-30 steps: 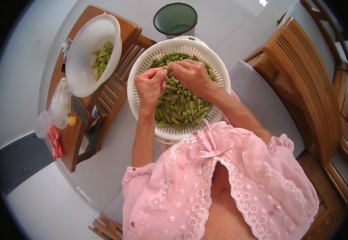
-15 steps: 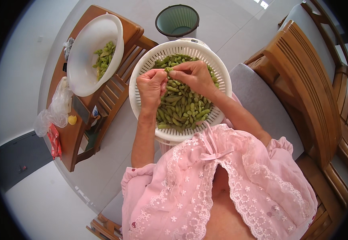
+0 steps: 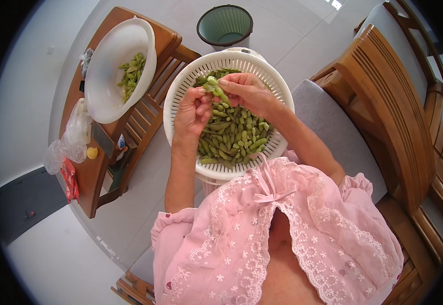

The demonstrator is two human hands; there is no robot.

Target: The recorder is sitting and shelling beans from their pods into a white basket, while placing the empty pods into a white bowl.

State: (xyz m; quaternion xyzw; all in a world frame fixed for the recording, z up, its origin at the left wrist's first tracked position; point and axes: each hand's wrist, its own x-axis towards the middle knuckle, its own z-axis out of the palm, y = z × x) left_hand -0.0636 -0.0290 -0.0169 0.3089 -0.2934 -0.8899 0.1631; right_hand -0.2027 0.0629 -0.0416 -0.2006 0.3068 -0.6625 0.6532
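Over a white slotted basket (image 3: 177, 81) heaped with green soybean pods (image 3: 231, 134), both my hands meet at one split pod (image 3: 215, 87). Its pale green inside shows between my fingertips. My left hand (image 3: 193, 112) pinches the pod's left end, its other fingers curled. From the other side, the thumb and index finger of my right hand (image 3: 248, 93) grip the same pod. Whether any beans are tucked inside my curled fingers cannot be seen.
To the left, a wooden table (image 3: 115, 23) bears a large white basin (image 3: 99, 66) with some shelled beans or pods (image 3: 132, 76), plus plastic bags (image 3: 74, 134). A green bin (image 3: 225, 30) stands beyond the basket. Wooden chairs (image 3: 389, 107) are on the right.
The pod between my fingers has been pulled open and its light inside now shows. My fingertips have moved slightly apart, and my left fingers have loosened a little.
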